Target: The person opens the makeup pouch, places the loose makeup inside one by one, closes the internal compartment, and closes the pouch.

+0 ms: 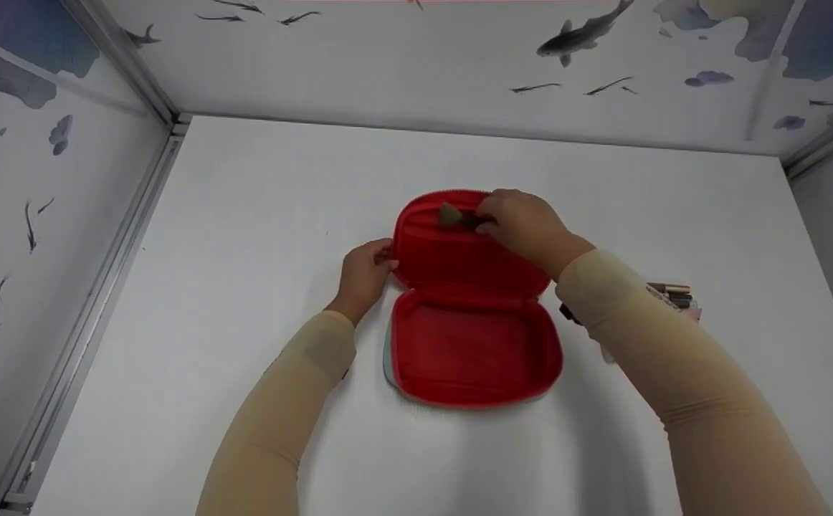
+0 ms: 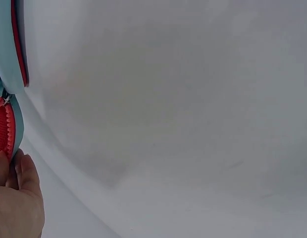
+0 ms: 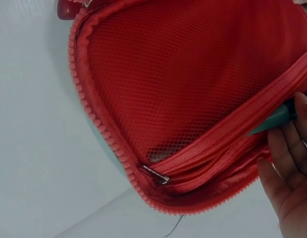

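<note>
A zip case (image 1: 474,344) with a red lining and light blue outside lies unfolded on the white table. My left hand (image 1: 365,276) pinches the left rim of its raised lid, thumb on the red inner side in the left wrist view. Above the lid's mesh pocket (image 3: 193,74), my right hand (image 1: 524,226) holds a makeup brush (image 1: 451,214), its bristles pointing left. The brush's green handle (image 3: 275,120) tapers to a tip at the pocket's unzipped slit; whether the tip is inside I cannot tell. Much of the brush is hidden by the fingers.
Several slim sticks, perhaps pens or brushes (image 1: 674,292), lie to the right, partly behind my right sleeve (image 1: 674,358). Printed wall panels (image 1: 416,79) bound the table at the back and sides.
</note>
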Demonstrator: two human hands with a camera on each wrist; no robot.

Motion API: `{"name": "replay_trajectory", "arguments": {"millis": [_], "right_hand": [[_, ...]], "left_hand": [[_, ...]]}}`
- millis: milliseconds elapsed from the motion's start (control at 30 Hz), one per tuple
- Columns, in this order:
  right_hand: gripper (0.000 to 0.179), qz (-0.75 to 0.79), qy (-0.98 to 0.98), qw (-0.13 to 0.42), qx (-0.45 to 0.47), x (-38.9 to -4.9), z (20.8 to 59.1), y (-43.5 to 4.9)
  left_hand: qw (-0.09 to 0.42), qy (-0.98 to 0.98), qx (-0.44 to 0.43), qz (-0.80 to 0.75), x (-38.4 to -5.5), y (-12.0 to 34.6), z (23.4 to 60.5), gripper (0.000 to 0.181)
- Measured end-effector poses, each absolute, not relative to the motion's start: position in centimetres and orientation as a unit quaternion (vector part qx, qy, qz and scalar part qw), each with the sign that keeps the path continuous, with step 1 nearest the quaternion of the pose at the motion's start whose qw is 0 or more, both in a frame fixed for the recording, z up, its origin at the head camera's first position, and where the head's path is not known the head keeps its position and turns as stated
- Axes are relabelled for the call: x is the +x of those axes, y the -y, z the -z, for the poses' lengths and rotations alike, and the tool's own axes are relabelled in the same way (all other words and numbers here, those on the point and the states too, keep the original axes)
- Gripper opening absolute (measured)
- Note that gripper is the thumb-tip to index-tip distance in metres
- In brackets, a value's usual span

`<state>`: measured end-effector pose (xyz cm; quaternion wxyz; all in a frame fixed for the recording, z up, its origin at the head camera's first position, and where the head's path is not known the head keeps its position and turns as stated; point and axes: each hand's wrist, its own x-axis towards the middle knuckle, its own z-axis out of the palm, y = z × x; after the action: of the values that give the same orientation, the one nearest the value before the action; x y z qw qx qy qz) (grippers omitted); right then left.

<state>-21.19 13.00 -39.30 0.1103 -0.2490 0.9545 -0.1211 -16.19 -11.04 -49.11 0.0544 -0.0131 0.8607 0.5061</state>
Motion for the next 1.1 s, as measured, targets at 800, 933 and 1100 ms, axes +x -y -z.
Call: {"name": "replay_trajectory", "arguments": {"millis": [800, 933, 1100], "right_hand": [[0.024, 0.133, -0.952, 0.158, -0.226, -21.24, 40.02, -14.03], [0.025, 0.141, -0.950, 0.164, -0.225, -21.29, 40.13, -14.01], [0.022, 0.147, -0.947, 0.171, -0.228, -21.21, 40.14, -14.02]], "left_hand": [[0.036, -0.856, -0.001, -0.516, -15.93, 11.04, 49.45, 0.029], [0.037, -0.855, -0.007, -0.517, -15.85, 10.94, 49.38, 0.031], [0.039, -0.855, -0.012, -0.517, -15.87, 10.77, 49.39, 0.032]]}}
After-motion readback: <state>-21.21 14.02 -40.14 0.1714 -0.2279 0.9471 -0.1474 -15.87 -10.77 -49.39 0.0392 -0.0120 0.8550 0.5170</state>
